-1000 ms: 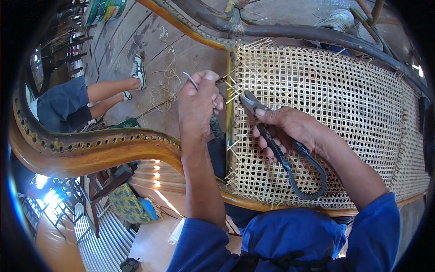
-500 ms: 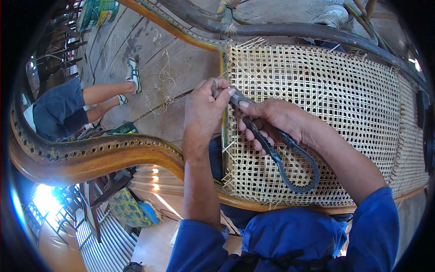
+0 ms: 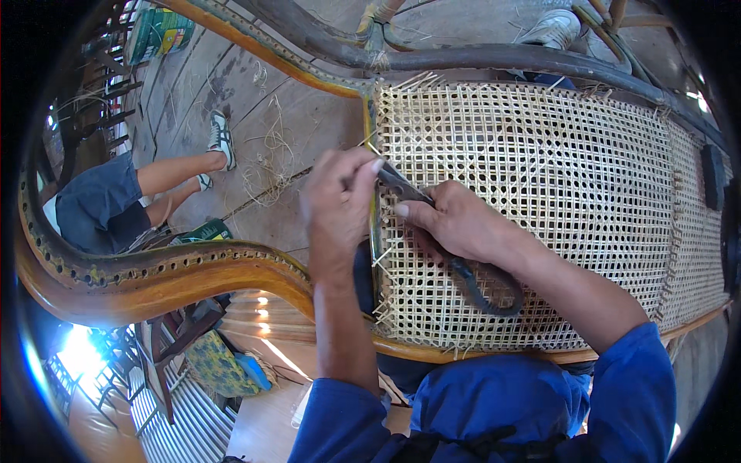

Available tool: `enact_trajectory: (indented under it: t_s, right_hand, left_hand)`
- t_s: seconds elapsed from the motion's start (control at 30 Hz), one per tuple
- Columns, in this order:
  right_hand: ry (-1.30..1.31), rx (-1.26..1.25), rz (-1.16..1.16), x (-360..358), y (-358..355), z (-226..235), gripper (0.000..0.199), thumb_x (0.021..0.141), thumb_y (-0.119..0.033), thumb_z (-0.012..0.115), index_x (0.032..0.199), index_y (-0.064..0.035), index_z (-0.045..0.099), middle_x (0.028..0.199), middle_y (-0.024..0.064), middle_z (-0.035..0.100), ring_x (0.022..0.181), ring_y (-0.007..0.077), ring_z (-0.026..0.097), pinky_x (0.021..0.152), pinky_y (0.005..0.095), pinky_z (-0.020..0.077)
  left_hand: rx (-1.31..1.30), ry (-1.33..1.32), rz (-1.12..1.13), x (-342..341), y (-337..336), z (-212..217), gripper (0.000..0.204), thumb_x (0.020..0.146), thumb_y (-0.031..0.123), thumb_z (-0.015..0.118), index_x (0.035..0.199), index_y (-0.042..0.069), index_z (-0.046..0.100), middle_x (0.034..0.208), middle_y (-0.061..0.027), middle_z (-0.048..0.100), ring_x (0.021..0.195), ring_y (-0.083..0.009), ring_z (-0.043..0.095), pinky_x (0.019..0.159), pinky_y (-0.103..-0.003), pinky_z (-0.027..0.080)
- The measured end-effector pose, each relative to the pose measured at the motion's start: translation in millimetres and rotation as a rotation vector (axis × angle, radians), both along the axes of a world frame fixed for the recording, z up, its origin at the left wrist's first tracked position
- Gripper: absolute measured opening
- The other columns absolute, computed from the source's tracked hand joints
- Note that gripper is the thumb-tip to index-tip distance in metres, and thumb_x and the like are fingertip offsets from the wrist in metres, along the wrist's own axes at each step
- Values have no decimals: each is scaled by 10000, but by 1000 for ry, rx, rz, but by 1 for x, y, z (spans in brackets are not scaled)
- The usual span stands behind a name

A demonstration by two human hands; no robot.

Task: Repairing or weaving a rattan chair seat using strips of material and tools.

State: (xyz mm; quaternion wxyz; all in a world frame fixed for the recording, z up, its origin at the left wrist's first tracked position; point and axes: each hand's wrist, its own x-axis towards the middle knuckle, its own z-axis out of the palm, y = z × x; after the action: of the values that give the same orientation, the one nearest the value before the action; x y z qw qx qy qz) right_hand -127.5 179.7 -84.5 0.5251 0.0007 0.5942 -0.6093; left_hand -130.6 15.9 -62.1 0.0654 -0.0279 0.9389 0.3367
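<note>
A woven cane panel with an open mesh spreads under my right hand. That hand is wrapped round dark metal pliers, whose handles run down into a loop at the lower right. The jaws meet the panel's left edge. Beside their tip, my left hand is closed, thumb and forefinger pinched and slightly blurred. A thin pale cane strand shows at its fingers, mostly hidden by them. Loose cane ends stick out along the narrow wooden side rail.
The curved wooden frame, lined with holes, sweeps left. A dark rail crosses behind the panel. Cane scraps lie on the floor near another person's legs. A green bucket stands at the far left.
Both hands and the pliers have shifted slightly left in the view, as has the panel. My right hand has closed further round the handles and the loop has narrowed. My left hand has turned.
</note>
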Motion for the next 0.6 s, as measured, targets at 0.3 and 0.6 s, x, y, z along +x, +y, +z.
enact_trajectory:
  t_s: [0.3,0.6]
  right_hand:
    - [-266,-7,138,-6,22,23,403,932,-372,492,810,0,589,623,81,598,535,159,605,502,278,496]
    - [-634,-258,-206,-7,14,-5,408,958,-398,433,867,-21,557,648,51,588,505,152,582,463,270,494]
  left_hand:
    - [839,-52,611,-13,-20,6,150,861,153,582,906,23,524,775,-63,551,523,-94,476,458,-240,388]
    - [934,-243,540,-26,-22,-1,143,862,154,558,924,27,536,736,-44,541,525,-114,485,448,-254,390]
